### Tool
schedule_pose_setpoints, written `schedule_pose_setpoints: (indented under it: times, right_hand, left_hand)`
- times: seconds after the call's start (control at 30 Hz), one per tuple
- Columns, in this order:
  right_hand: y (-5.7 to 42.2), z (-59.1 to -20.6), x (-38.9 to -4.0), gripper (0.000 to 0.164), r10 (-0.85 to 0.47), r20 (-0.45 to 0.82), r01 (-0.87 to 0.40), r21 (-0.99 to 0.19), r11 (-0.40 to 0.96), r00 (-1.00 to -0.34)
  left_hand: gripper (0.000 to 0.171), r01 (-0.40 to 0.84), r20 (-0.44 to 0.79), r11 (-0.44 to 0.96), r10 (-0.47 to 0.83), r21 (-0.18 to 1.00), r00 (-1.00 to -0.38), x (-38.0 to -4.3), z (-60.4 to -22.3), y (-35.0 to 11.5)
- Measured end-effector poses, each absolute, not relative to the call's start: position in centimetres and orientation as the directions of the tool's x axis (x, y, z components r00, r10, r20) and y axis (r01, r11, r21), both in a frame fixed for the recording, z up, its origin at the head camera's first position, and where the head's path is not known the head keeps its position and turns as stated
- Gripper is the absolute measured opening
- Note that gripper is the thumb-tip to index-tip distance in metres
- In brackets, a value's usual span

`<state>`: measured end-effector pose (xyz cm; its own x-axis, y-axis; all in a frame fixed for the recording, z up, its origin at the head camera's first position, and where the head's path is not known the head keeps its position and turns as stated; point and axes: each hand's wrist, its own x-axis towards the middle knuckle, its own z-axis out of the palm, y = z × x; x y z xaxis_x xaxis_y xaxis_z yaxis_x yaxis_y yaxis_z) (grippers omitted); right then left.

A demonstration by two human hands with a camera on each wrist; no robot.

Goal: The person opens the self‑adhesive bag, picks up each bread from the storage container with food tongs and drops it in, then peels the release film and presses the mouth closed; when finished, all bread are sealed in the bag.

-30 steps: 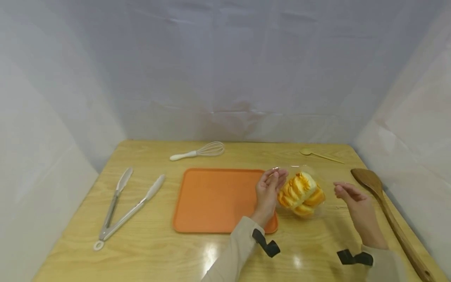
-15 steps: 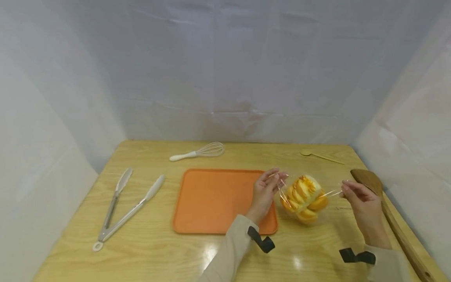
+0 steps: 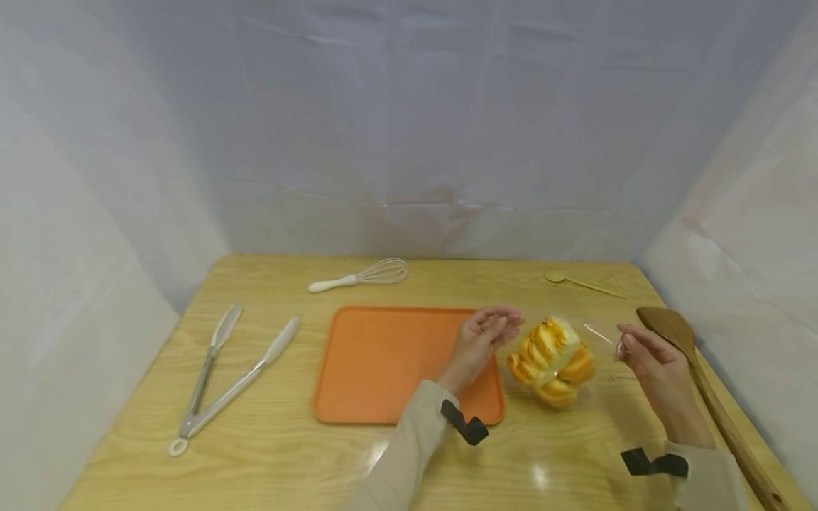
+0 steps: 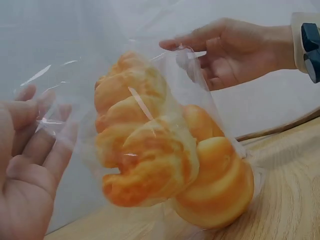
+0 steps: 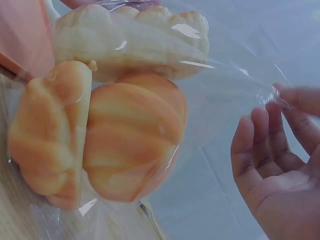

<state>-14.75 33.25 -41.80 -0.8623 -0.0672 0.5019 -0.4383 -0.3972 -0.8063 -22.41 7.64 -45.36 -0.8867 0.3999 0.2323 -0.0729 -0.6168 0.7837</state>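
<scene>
A clear plastic bag [image 5: 235, 70] holds several bread pieces. One is a ridged loaf [image 4: 142, 132], pale on one side and browned on the other; below it are round golden buns [image 5: 132, 137]. My left hand [image 3: 479, 344] pinches the bag's film on the left, between thumb and fingers. On the opposite side my right hand [image 3: 661, 376] pinches a gathered edge of film at its thumb and fingertips. The loaf [image 3: 543, 351] lies between the two hands in the head view, just right of the orange tray. The film's outline is hard to make out there.
An orange tray [image 3: 390, 365] lies partly under my left forearm. Metal tongs [image 3: 204, 397] spread at the left. A whisk [image 3: 358, 275] and a small yellow spoon [image 3: 581, 284] lie at the back. Along the right edge runs a long wooden spatula [image 3: 709, 390].
My hands have moved farther apart, the left one leftward and the right one rightward. The bag with the bread has shifted slightly right and nearer to me.
</scene>
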Motion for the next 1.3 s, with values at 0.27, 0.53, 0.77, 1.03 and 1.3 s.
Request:
schedule_pose_setpoints:
  times: [0.27,0.53,0.77,1.03,1.3]
  right_hand:
    - [32.4,-41.8,-13.5,0.035,0.055,0.358,-0.36,-0.933,-0.02,-0.932]
    - [31.9,-40.9,-13.9,0.033,0.116,0.322,-0.342,-0.876,-0.34,-0.94]
    - [32.3,-41.1,-14.7,0.037,0.03,0.343,-0.317,-0.828,-0.462,-0.939]
    - [32.6,-41.4,-15.2,0.039,-0.047,0.407,-0.326,-0.791,-0.518,-0.912]
    - [32.5,-41.3,-15.1,0.037,-0.043,0.382,-0.321,-0.827,-0.461,-0.923]
  left_hand:
    - [0.015,-0.098,0.195,-0.621,0.386,0.777,-0.901,-22.1,-45.2,7.9]
    - [0.011,-0.009,0.201,-0.456,0.411,0.89,-0.889,-23.4,-44.5,7.3]
    - [0.023,0.002,0.226,-0.393,0.525,0.92,-0.82,-24.3,-44.6,6.4]
    - [0.039,0.012,0.199,-0.339,0.523,0.941,-0.829,-24.8,-44.2,5.9]
    - [0.035,0.047,0.156,-0.218,0.517,0.975,-0.842,-25.1,-43.8,6.0]
